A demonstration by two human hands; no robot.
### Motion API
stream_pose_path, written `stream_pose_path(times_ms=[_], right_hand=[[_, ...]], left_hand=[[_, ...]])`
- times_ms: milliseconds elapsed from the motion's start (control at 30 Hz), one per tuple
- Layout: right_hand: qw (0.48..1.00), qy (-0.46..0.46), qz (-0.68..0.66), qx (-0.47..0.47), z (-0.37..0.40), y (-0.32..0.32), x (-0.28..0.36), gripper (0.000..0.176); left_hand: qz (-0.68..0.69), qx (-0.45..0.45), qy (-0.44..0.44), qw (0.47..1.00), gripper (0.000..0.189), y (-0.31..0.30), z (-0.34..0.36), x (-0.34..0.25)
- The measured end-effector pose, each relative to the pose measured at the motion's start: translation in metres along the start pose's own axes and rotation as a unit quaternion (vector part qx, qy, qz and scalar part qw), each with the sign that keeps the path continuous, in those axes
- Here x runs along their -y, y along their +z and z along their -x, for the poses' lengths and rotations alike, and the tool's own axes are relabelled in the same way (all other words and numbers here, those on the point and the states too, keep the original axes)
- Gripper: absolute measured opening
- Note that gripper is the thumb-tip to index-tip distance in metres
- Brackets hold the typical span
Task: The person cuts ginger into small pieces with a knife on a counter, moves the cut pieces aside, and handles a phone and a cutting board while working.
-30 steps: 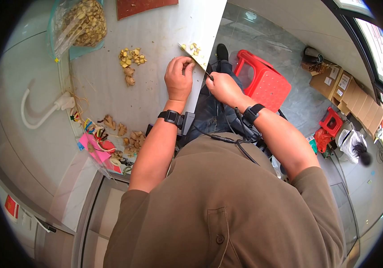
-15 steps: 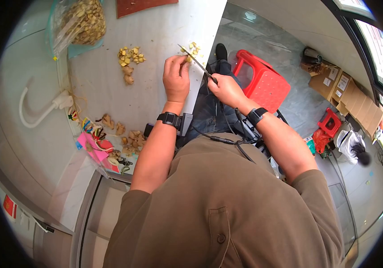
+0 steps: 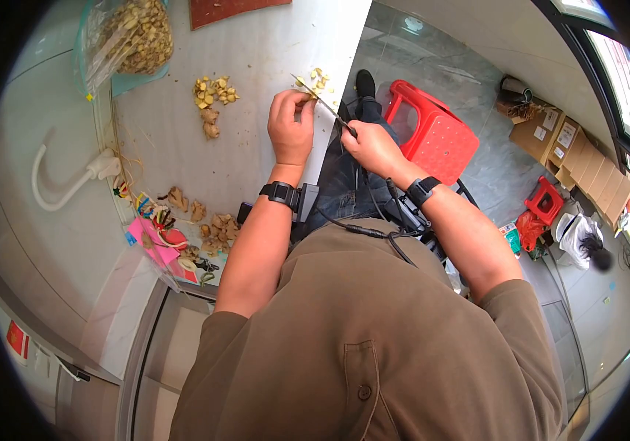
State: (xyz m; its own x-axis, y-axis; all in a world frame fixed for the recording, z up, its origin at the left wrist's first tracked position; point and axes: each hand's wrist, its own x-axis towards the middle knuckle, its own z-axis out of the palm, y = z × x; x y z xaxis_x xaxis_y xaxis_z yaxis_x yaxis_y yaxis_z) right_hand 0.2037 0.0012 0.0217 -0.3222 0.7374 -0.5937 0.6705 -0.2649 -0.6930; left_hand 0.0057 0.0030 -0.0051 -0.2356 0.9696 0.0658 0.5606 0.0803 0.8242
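Note:
My right hand [image 3: 374, 149] is wrapped round the dark handle of a knife [image 3: 327, 107], whose narrow blade points up and left over the pale table. Against the blade, my left hand [image 3: 290, 126] has its fingers curled and pinched at a small piece of ginger, mostly hidden by fingers and knife. Cut ginger pieces [image 3: 320, 76] lie scattered just beyond the blade. Left of my hand sits a heap of chopped ginger [image 3: 214, 91], with a whole ginger root [image 3: 210, 123] touching its near side.
A clear bag of cut ginger [image 3: 138, 40] stands at the table's far left. More ginger roots [image 3: 219, 234] lie near my left forearm, beside colourful cords and a pink sheet [image 3: 154, 242]. A red stool [image 3: 436, 136] stands on the floor to the right; cardboard boxes [image 3: 561, 140] line the wall.
The knife and both hands stay almost in place. My left fingers have shifted slightly at the blade, and the yellow ginger under them shows less.

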Motion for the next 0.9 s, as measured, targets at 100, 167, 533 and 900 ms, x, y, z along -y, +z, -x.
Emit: stream_pose_path(times_ms=[100,167,533,900], right_hand=[[1.0,-0.003,0.01,0.003,-0.001,-0.001,0.001,0.034],[1.0,-0.006,0.014,0.005,-0.002,0.0,0.0,0.034],[1.0,0.008,-0.004,0.004,-0.014,0.008,0.007,0.037],[1.0,-0.02,-0.011,-0.011,0.001,0.008,-0.005,0.033]], left_hand=[[-0.002,0.001,-0.004,1.0,0.013,-0.001,-0.001,-0.001],[-0.003,0.002,-0.006,1.0,0.012,-0.002,-0.002,-0.002],[-0.006,-0.002,0.033,0.999,0.011,-0.005,0.001,0.004],[-0.028,-0.01,0.025,0.999,0.012,-0.004,0.004,0.007]])
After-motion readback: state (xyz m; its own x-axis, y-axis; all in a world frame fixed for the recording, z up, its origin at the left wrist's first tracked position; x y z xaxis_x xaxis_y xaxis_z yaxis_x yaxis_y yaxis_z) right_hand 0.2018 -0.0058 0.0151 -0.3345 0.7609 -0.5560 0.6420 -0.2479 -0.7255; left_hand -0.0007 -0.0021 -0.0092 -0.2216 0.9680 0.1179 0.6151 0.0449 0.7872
